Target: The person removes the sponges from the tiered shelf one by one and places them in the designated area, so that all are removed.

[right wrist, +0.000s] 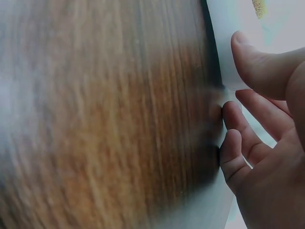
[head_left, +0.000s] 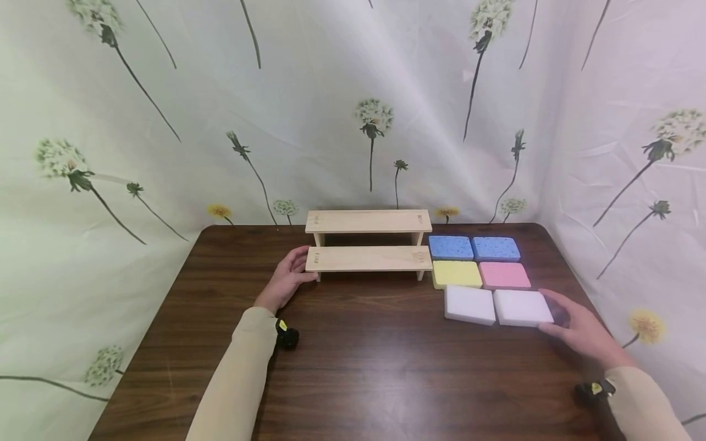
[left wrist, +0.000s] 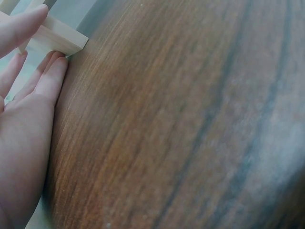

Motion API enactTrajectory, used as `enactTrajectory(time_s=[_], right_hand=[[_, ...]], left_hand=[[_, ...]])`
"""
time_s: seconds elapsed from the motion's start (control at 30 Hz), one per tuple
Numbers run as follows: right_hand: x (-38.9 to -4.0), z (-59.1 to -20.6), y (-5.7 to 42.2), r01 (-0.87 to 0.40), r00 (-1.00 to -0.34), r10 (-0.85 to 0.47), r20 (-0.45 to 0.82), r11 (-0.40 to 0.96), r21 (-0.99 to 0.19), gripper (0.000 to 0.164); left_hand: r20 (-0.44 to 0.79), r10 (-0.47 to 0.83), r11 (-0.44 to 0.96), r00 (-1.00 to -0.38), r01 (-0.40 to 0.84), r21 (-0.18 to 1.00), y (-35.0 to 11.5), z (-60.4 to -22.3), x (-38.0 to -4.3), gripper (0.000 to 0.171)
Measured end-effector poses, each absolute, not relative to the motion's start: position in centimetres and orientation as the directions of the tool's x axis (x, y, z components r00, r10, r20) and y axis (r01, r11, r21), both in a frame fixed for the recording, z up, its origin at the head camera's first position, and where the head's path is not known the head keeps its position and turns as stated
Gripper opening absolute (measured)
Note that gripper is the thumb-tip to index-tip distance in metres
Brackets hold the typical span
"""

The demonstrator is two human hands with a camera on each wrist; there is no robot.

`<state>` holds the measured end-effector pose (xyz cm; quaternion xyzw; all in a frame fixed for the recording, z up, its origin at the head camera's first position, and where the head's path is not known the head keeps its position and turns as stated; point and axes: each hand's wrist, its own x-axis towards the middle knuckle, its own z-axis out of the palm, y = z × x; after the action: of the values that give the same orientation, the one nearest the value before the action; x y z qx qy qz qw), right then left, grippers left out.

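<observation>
A two-tier wooden shelf (head_left: 368, 260) of pale boards on short legs stands at the back of the table. My left hand (head_left: 286, 279) grips its front tier at the left end, thumb in front and fingers behind; the left wrist view shows the board's end (left wrist: 71, 39) between them. Two white sponges (head_left: 469, 304) lie side by side at the front of a sponge group. The right one (head_left: 523, 308) sits between the thumb and index finger of my right hand (head_left: 579, 327), which pinches its right end. In the right wrist view the thumb presses the white sponge (right wrist: 228, 47), with the other fingers low by the table.
Behind the white sponges lie a yellow sponge (head_left: 456, 274) and a pink sponge (head_left: 504, 275), then two blue sponges (head_left: 451, 247), all right of the shelf. The dark wood table (head_left: 353, 367) ends at a dandelion-print curtain (head_left: 309, 122) at the back and right.
</observation>
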<state>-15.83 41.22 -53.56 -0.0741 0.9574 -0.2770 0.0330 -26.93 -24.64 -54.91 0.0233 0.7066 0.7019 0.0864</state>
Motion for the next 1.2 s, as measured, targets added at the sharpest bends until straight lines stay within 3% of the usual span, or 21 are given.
enactTrajectory(time_s=[0.83,1.2], right_hand=[[-15.83,-53.21,40.8,-0.14,-0.981,-0.188,-0.04,0.842,-0.52,0.086],[-15.85,-53.01,41.13,-0.127,-0.98,-0.188,-0.062,0.837,-0.533,0.106]], left_hand=[[-0.078,0.16,0.022,-0.984,-0.075,0.997,-24.96,-54.87,-26.57,0.085],[-0.056,0.165,0.005,-0.985,-0.056,0.998,-24.77,-55.19,-26.74,0.094]])
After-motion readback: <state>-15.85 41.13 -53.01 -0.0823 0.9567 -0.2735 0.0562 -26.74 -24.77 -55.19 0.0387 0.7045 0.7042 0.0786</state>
